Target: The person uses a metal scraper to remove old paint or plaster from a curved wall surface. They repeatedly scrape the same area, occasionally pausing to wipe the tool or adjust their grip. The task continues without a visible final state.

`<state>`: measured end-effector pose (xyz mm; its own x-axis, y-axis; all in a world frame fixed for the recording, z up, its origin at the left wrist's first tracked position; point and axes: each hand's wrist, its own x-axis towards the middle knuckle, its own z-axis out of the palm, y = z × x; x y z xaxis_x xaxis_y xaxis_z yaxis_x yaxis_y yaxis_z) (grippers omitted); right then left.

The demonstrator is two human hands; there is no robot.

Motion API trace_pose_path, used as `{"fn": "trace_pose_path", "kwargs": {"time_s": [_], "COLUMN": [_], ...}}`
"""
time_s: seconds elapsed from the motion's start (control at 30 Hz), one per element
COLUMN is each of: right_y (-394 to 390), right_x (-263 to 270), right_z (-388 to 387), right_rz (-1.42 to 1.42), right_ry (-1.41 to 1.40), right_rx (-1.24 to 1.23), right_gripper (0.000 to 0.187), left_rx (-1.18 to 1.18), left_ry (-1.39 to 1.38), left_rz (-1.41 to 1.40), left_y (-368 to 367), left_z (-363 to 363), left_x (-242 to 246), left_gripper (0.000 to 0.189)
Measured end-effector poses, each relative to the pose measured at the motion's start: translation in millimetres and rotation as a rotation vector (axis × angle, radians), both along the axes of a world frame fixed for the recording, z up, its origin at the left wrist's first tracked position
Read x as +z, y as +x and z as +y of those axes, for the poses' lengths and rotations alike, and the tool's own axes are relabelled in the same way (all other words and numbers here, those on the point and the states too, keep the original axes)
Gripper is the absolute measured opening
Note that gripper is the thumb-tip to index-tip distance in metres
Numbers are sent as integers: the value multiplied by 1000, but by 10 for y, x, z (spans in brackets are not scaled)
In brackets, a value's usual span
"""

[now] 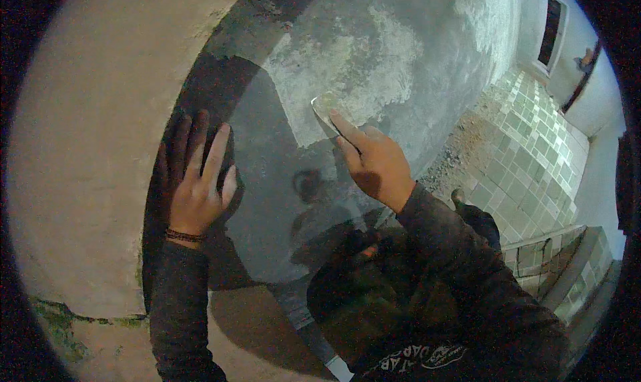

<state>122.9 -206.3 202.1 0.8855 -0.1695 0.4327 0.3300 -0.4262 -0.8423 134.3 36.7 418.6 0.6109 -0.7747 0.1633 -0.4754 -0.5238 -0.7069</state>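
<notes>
My right hand (376, 164) grips a thin flat scraper (323, 108), its index finger stretched along the blade. The blade lies against a grey wall surface (260, 127), at the lower edge of a pale, patchy whitish area (345, 66). To the left, my left hand (198, 194) has its fingers spread near the dark left margin of the grey surface and appears to rest on it. It holds nothing. A dark bracelet circles that wrist. The scraper's handle is hidden inside my right hand.
A beige wall (90, 147) rises on the left, with a crack and greenish patches (60, 327) low down. Loose rubble (445, 164) lies along the foot of the grey wall. Beyond are a tiled floor (531, 157), a tiled step (566, 262) and a narrow window (550, 31).
</notes>
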Motion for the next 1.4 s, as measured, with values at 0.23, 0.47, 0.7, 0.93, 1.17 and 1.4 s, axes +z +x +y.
{"fn": "trace_pose_path", "kwargs": {"time_s": [0.23, 0.47, 0.7, 0.93, 1.17, 1.4], "right_y": [14, 41, 38, 0, 17, 50], "right_x": [67, 204, 230, 271, 215, 272], "right_z": [11, -74, -270, -252, -43, -1], "right_rz": [-8, -96, -146, -170, -261, -273], "right_ry": [136, 266, 309, 248, -25, -142], "right_rx": [112, 125, 107, 129, 166, 158], "right_gripper": [59, 60, 59, 60, 64, 66], "left_rx": [16, -6, -100, -68, 166, 129], "left_ry": [-13, -137, -35, -857, -2482, -2592], "left_rz": [-39, -88, -15, 664, 1248, 1327], "left_y": [-15, 197, 395, -270, -489, -503], "left_z": [-51, -500, -769, -774, -1302, -1419], "left_x": [-34, -218, -716, -2044, -2803, -2797], "left_gripper": [69, 71, 69, 54, 53, 52]}}
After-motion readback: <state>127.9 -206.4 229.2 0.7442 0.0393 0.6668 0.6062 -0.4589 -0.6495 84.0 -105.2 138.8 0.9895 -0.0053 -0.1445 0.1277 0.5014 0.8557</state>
